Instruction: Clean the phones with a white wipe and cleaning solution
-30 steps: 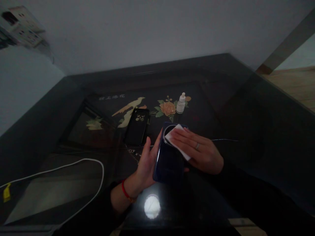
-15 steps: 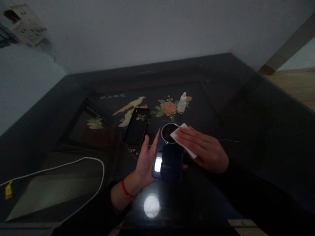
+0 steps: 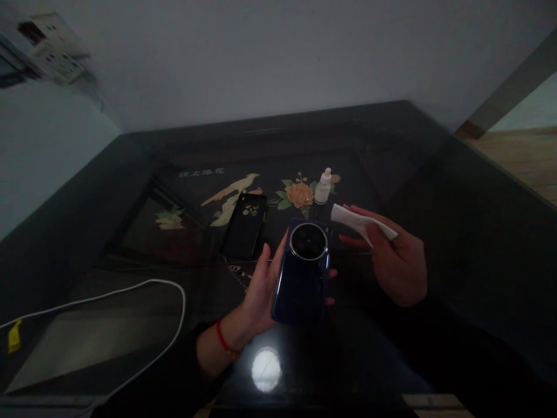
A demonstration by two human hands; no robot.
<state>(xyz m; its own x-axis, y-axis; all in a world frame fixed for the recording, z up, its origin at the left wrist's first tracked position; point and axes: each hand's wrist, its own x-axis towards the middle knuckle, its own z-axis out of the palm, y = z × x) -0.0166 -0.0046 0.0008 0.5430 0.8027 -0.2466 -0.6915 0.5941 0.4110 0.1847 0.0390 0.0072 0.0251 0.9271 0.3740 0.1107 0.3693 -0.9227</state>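
Observation:
A dark blue phone (image 3: pixel 301 284) lies back side up in my left hand (image 3: pixel 261 287), its round camera ring at the far end. The fingers wrap beneath it and their tips show at its right edge. To the right, apart from the phone, my right hand (image 3: pixel 398 261) pinches a folded white tissue (image 3: pixel 359 220) between thumb and fingers. A black phone case (image 3: pixel 244 227) rests on the table left of the phone, with a chain strap (image 3: pixel 239 273) at its near end. Beyond the phone stands a small white dropper bottle (image 3: pixel 322 187).
The glossy black table (image 3: pixel 374 151) carries a bird-and-flower picture and meets the wall at the back. A white cable (image 3: pixel 150 281) with a yellow tag (image 3: pixel 14 337) curves across the left side. Power sockets (image 3: pixel 58 61) are at the upper left.
My right hand has lifted the tissue off the phone's camera area and moved right, turning so the thumb side shows. The phone has shifted slightly right and tilted, losing its bright reflection.

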